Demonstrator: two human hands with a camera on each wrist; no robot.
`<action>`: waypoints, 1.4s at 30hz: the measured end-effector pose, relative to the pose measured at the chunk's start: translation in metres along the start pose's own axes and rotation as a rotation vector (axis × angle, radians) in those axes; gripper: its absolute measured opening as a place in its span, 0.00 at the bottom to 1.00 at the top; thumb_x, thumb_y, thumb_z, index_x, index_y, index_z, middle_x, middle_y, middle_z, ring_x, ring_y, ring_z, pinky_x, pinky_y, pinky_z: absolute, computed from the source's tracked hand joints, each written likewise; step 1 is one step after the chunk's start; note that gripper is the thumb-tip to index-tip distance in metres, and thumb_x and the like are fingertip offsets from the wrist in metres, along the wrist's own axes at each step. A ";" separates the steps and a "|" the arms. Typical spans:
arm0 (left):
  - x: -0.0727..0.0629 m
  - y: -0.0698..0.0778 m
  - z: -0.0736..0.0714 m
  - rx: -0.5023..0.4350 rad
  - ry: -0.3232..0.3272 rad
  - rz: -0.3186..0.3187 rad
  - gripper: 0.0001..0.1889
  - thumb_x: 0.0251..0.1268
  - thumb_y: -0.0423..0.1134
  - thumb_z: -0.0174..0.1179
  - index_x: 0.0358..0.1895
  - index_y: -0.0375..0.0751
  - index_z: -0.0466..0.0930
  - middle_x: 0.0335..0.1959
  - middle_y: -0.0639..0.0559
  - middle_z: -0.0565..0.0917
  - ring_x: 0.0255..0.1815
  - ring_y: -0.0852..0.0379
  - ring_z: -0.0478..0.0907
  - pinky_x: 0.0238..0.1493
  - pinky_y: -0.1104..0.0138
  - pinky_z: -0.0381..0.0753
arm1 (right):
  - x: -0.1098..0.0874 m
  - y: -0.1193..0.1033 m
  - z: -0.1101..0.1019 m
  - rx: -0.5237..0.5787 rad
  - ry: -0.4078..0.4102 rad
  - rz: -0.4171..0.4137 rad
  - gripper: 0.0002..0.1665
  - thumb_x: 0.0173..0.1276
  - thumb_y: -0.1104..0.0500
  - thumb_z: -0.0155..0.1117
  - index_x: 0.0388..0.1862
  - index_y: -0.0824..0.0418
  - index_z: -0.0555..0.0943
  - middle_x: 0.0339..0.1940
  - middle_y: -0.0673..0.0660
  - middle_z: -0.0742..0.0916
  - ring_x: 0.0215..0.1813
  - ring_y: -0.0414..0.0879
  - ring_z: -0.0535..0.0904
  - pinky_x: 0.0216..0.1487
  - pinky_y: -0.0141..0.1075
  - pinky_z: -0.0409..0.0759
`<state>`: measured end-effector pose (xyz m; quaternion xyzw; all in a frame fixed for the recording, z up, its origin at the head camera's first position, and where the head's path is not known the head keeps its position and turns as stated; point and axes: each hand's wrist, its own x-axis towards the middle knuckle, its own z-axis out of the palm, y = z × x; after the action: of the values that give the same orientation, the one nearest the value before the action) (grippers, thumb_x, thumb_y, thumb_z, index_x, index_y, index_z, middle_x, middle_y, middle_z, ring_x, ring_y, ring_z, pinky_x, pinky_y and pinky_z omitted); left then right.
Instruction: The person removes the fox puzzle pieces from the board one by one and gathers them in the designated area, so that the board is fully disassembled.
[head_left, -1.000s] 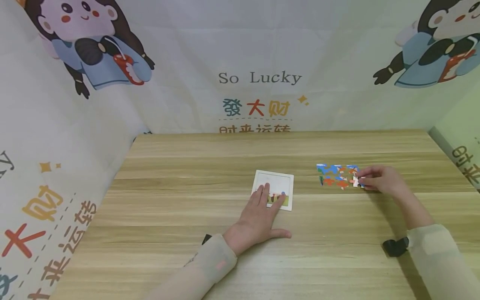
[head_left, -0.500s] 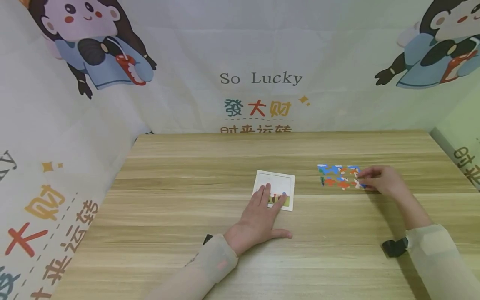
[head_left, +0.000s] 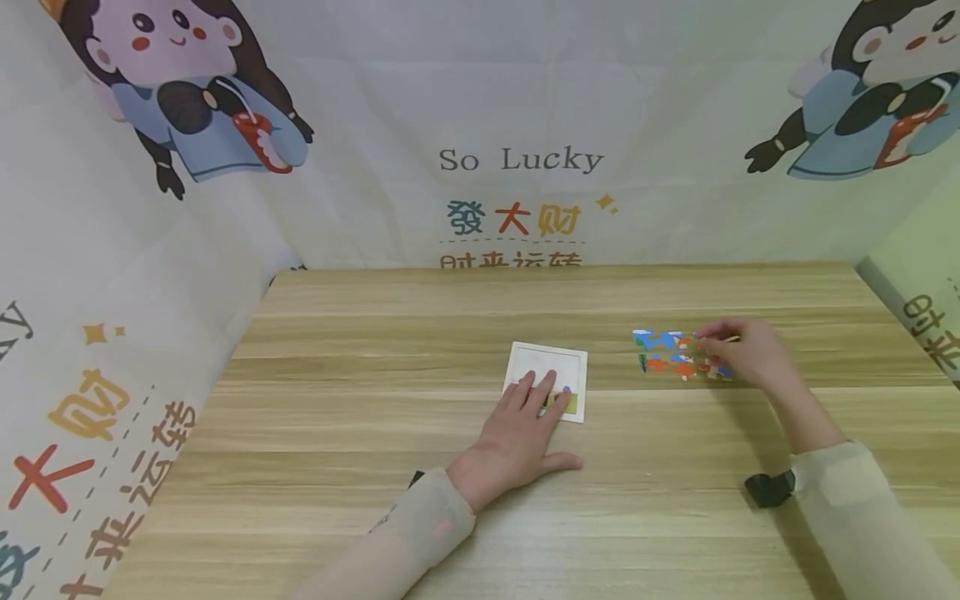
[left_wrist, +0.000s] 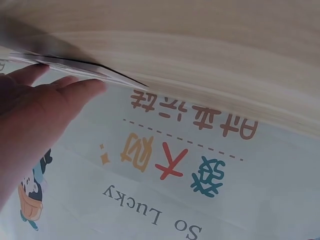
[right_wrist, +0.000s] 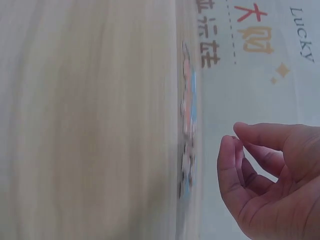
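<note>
My left hand (head_left: 517,429) lies flat with fingers spread on a white-framed puzzle board (head_left: 547,358) in the head view. A strip of green with small figures shows beside the fingers; they hide the rest of its lower part. In the left wrist view, the fingertips (left_wrist: 92,87) touch the thin board (left_wrist: 95,68). My right hand (head_left: 750,350) hovers over the right end of a group of puzzle pieces (head_left: 660,340), blue, orange and white, laid in two rows. In the right wrist view, thumb and forefinger (right_wrist: 229,160) curve toward each other with a small gap and nothing visible between them.
The wooden table (head_left: 337,375) reaches back to a printed cloth (head_left: 517,92) hanging behind it. More cloth hangs on the left and right. A black wrist camera (head_left: 768,490) sits below the right sleeve (head_left: 851,492).
My right hand has lifted off the lower right piece and shifted slightly left and back over the upper row. The left hand stays on the board, its fingers slightly shifted.
</note>
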<state>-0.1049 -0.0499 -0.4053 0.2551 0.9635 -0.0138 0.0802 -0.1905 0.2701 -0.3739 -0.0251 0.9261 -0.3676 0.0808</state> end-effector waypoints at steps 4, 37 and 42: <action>-0.001 0.000 0.001 0.033 -0.002 0.011 0.45 0.67 0.72 0.47 0.80 0.50 0.53 0.82 0.48 0.53 0.82 0.46 0.52 0.81 0.58 0.52 | 0.005 -0.008 0.008 0.014 0.002 -0.043 0.18 0.74 0.57 0.60 0.53 0.70 0.81 0.38 0.62 0.86 0.28 0.37 0.80 0.29 0.32 0.77; -0.017 0.026 0.002 0.146 -0.001 0.053 0.50 0.65 0.76 0.43 0.79 0.41 0.54 0.82 0.47 0.54 0.83 0.53 0.51 0.81 0.67 0.52 | 0.033 -0.091 0.102 0.129 -0.165 -0.197 0.10 0.71 0.65 0.61 0.45 0.70 0.83 0.42 0.66 0.86 0.35 0.46 0.83 0.38 0.34 0.84; -0.017 0.027 0.004 0.167 0.013 0.057 0.50 0.65 0.76 0.43 0.78 0.40 0.55 0.82 0.48 0.55 0.82 0.53 0.52 0.80 0.67 0.52 | 0.034 -0.100 0.113 0.120 -0.198 -0.230 0.10 0.71 0.64 0.61 0.46 0.69 0.84 0.41 0.65 0.88 0.35 0.46 0.84 0.38 0.34 0.84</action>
<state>-0.0761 -0.0347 -0.4058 0.2884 0.9518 -0.0900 0.0528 -0.2063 0.1172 -0.3902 -0.1621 0.8810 -0.4249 0.1304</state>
